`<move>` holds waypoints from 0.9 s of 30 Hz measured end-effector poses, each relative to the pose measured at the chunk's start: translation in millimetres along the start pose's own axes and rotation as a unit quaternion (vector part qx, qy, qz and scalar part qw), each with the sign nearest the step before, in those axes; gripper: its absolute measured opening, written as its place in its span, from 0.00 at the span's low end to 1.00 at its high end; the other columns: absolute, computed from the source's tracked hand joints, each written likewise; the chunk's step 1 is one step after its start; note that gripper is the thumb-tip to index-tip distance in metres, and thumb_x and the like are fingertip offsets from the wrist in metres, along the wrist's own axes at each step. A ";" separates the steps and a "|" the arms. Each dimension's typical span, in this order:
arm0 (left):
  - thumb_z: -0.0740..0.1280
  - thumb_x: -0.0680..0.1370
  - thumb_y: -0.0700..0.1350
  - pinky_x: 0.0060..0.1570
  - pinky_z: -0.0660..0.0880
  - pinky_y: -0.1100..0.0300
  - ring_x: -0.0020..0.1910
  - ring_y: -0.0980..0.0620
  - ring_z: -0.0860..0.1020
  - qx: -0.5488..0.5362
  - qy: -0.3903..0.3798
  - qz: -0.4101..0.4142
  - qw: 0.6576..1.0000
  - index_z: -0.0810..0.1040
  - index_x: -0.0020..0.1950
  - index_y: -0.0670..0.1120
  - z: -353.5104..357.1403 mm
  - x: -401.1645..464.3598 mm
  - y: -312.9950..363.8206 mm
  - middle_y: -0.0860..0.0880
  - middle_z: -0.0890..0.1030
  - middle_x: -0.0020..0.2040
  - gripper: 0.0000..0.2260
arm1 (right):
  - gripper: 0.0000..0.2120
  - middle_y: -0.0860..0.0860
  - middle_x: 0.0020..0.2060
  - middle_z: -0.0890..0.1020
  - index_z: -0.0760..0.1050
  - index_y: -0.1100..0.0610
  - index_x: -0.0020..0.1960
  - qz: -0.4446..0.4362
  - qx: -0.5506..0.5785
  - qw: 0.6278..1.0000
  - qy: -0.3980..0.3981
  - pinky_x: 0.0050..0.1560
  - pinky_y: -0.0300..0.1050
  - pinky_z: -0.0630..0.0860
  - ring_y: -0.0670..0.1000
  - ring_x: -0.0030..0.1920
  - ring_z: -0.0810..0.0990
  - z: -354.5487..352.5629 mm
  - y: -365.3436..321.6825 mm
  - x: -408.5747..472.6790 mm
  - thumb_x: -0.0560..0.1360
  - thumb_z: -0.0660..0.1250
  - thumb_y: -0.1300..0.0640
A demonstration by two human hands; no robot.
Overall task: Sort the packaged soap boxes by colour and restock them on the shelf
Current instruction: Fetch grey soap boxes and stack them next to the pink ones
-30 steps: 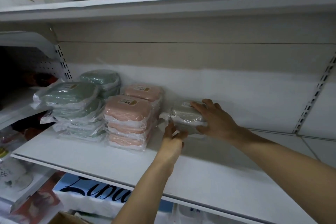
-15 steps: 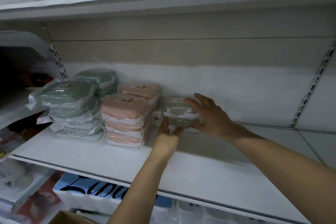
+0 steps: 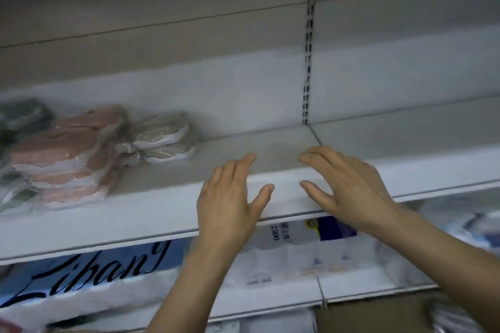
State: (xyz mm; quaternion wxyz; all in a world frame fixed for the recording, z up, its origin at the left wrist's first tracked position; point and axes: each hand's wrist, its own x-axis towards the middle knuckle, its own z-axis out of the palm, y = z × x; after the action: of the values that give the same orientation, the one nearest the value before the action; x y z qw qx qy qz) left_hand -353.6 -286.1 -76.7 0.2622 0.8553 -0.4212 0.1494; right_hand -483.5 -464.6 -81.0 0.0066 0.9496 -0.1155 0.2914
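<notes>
On the white shelf [image 3: 151, 208] lie wrapped soap boxes in colour groups. Green boxes [image 3: 24, 116] sit at the far left edge of view. Pink boxes [image 3: 62, 154] are stacked beside them. A small stack of grey boxes [image 3: 165, 138] lies to the right of the pink ones, against the back. My left hand [image 3: 230, 197] hovers in front of the shelf's front edge, fingers straight and holding nothing. My right hand [image 3: 349, 186] is beside it, fingers spread and empty. Both hands are well to the right of the grey boxes.
The shelf's back wall has a slotted upright [image 3: 307, 67]. On the shelf below stand packs of tissue paper [image 3: 297, 249] and a blue-and-white pack with black lettering [image 3: 81, 276]. A brown carton [image 3: 378, 316] shows at the bottom right.
Both hands let go of the grey box and drew back from it to the shelf's front edge. The view swung to the right and blurred.
</notes>
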 end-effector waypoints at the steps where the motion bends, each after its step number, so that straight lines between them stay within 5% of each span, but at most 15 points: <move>1: 0.58 0.75 0.63 0.47 0.75 0.54 0.57 0.50 0.77 -0.006 -0.006 0.017 1.000 0.72 0.69 0.52 10.4 -5.3 22.2 0.53 0.80 0.58 0.26 | 0.20 0.49 0.58 0.79 0.75 0.52 0.63 0.015 -0.013 1.000 0.000 0.39 0.46 0.76 0.53 0.49 0.81 -10.2 16.7 -20.3 0.75 0.60 0.44; 9: 0.63 0.77 0.59 0.48 0.75 0.61 0.53 0.63 0.75 -0.164 -0.147 0.108 0.970 0.69 0.69 0.60 115.0 -70.2 215.6 0.61 0.78 0.57 0.21 | 0.15 0.45 0.55 0.78 0.73 0.46 0.63 0.196 0.018 0.980 -0.027 0.37 0.49 0.77 0.50 0.45 0.82 -83.4 172.6 -197.6 0.77 0.63 0.46; 16: 0.66 0.77 0.55 0.50 0.76 0.67 0.47 0.66 0.77 -0.255 -0.386 -0.050 0.885 0.72 0.64 0.61 265.2 -138.0 314.9 0.62 0.79 0.49 0.15 | 0.14 0.45 0.51 0.79 0.73 0.47 0.61 0.367 0.097 0.911 -0.160 0.42 0.47 0.77 0.47 0.43 0.80 -53.4 301.4 -351.5 0.75 0.67 0.50; 19: 0.67 0.79 0.51 0.46 0.74 0.72 0.43 0.64 0.78 -0.276 -0.458 -0.120 0.837 0.75 0.59 0.57 324.1 -169.3 340.8 0.60 0.79 0.46 0.09 | 0.08 0.47 0.47 0.80 0.76 0.51 0.55 0.434 0.154 0.853 -0.247 0.39 0.34 0.71 0.47 0.41 0.79 -9.5 336.1 -423.6 0.76 0.67 0.53; 22: 0.66 0.79 0.48 0.48 0.77 0.66 0.44 0.60 0.80 -0.261 -0.512 -0.185 0.797 0.78 0.59 0.53 390.4 -198.3 348.8 0.55 0.82 0.45 0.09 | 0.05 0.49 0.47 0.81 0.76 0.50 0.48 0.513 0.224 0.780 -0.279 0.48 0.47 0.77 0.50 0.43 0.80 35.5 357.3 -495.6 0.74 0.68 0.51; 24: 0.67 0.78 0.49 0.52 0.79 0.56 0.46 0.54 0.82 -0.232 -0.548 -0.184 0.782 0.77 0.54 0.57 435.6 -216.4 347.5 0.55 0.83 0.45 0.06 | 0.07 0.48 0.42 0.81 0.77 0.53 0.49 0.563 0.248 0.724 -0.311 0.44 0.42 0.74 0.48 0.43 0.79 60.5 361.6 -533.0 0.76 0.67 0.50; 27: 0.70 0.77 0.45 0.51 0.77 0.60 0.50 0.51 0.81 -0.208 -0.592 -0.168 0.760 0.74 0.52 0.56 497.5 -235.6 355.8 0.55 0.81 0.45 0.09 | 0.12 0.53 0.42 0.82 0.80 0.59 0.46 0.652 0.271 0.648 -0.286 0.46 0.43 0.71 0.53 0.47 0.81 101.4 362.0 -585.5 0.74 0.67 0.49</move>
State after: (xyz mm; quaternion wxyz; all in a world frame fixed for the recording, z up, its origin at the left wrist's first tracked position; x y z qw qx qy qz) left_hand -762.0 -601.2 -481.1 0.1531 0.7549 -0.3631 -0.5243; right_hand -978.8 -698.8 -509.9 -0.4762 0.6253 -0.6164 -0.0474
